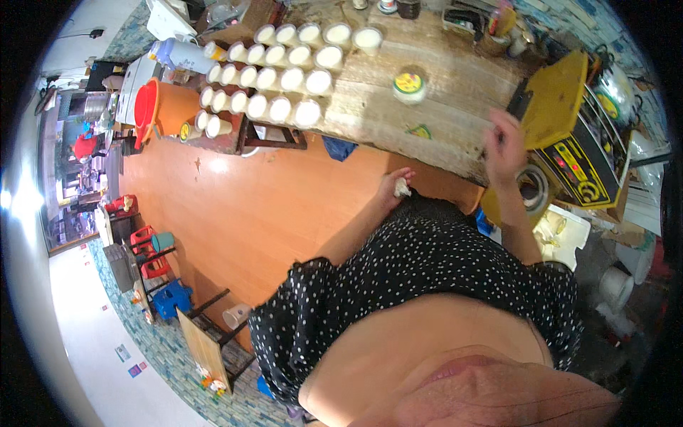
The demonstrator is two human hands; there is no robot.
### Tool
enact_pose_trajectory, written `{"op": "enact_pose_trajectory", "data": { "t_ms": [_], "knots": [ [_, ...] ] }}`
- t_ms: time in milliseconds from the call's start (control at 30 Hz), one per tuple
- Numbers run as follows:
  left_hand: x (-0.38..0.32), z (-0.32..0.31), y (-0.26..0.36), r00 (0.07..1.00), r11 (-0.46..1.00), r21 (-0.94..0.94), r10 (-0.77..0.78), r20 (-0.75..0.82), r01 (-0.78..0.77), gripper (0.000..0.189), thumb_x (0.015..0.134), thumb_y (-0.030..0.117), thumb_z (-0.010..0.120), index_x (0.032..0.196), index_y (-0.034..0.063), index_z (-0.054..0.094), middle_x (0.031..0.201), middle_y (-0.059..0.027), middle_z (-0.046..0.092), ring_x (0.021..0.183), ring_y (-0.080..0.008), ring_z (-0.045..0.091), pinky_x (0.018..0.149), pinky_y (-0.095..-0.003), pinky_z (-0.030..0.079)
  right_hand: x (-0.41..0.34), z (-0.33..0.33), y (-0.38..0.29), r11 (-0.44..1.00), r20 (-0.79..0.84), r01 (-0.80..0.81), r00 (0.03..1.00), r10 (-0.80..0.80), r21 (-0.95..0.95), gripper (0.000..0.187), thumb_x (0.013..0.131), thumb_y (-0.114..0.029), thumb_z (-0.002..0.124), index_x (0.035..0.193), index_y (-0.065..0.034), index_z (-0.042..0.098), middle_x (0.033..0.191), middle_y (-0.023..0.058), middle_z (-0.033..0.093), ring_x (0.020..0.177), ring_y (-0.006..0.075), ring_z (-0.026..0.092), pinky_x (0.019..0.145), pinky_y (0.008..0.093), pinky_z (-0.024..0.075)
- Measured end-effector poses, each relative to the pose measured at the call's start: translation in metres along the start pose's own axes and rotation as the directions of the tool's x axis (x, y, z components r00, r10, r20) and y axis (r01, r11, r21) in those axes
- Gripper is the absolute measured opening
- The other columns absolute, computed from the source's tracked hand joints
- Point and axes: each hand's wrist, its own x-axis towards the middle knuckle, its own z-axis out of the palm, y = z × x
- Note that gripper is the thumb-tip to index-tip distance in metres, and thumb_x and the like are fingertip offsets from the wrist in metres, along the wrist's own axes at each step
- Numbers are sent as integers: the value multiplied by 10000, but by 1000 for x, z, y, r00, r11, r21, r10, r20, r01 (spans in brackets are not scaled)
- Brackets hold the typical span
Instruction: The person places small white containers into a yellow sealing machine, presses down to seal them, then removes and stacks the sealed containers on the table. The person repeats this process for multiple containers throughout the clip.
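My left hand is at my waist, fingers curled around a crumpled white cloth or tissue. My right hand is raised beside the yellow top plate of a black-and-yellow cup sealing machine. It is blurred with fingers bent, and whether it touches the plate is unclear. A cup with a printed yellow-green film lid stands alone on the wooden table. A small piece of printed film lies near the table's front edge. Rows of plastic cups with white contents fill the table's left part.
Left of the cups are a light-blue jug and an orange bucket with a red basin. A white foam box is below the machine. Stools and tables stand along the left wall; a person in red is far off.
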Motion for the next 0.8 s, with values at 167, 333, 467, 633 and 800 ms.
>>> {"op": "enact_pose_trajectory", "data": {
  "t_ms": [167, 333, 467, 633, 800],
  "knots": [
    [-19, -59, 66, 999, 998, -32, 45, -1, -45, 224, 901, 182, 555, 1078, 45, 573, 945, -91, 665, 648, -134, 584, 569, -260, 494, 129, 269, 105, 966, 485, -137, 844, 230, -218, 591, 761, -302, 740, 1264, -76, 529, 1266, 163, 538, 1145, 275, 535, 911, 400, 464],
    [-51, -117, 111, 999, 995, -100, 22, -42, -26, 248, 910, 213, 551, 1092, 46, 571, 966, -79, 662, 699, -124, 575, 602, -248, 479, 165, 399, 170, 849, 564, 2, 748, 350, -529, 993, 641, -405, 805, 1440, -125, 286, 1434, 227, 345, 1307, 368, 363, 1051, 480, 337],
    [-68, -136, 130, 986, 987, -138, 63, -152, -85, 261, 914, 204, 547, 1120, 44, 561, 994, -85, 654, 708, -129, 571, 598, -246, 480, 175, 431, 176, 761, 610, 77, 652, 450, -644, 1134, 601, -362, 817, 1486, -125, 149, 1432, 234, 341, 1316, 383, 340, 1072, 479, 310],
    [-70, -126, 140, 986, 991, -94, 80, -144, -94, 274, 907, 208, 559, 1126, 44, 550, 976, -82, 653, 711, -131, 573, 594, -250, 485, 184, 416, 173, 812, 631, 69, 669, 393, -579, 1117, 584, -299, 813, 1481, -114, 173, 1400, 233, 387, 1279, 383, 383, 1066, 470, 320],
    [-56, -94, 124, 998, 998, -23, 58, -24, -59, 218, 905, 207, 560, 1046, 40, 569, 934, -71, 646, 710, -128, 571, 592, -249, 483, 183, 343, 139, 894, 589, 219, 806, 60, -391, 1100, 544, -285, 828, 1456, -85, 246, 1319, 221, 482, 1193, 362, 477, 1006, 460, 381]
  ]
}}
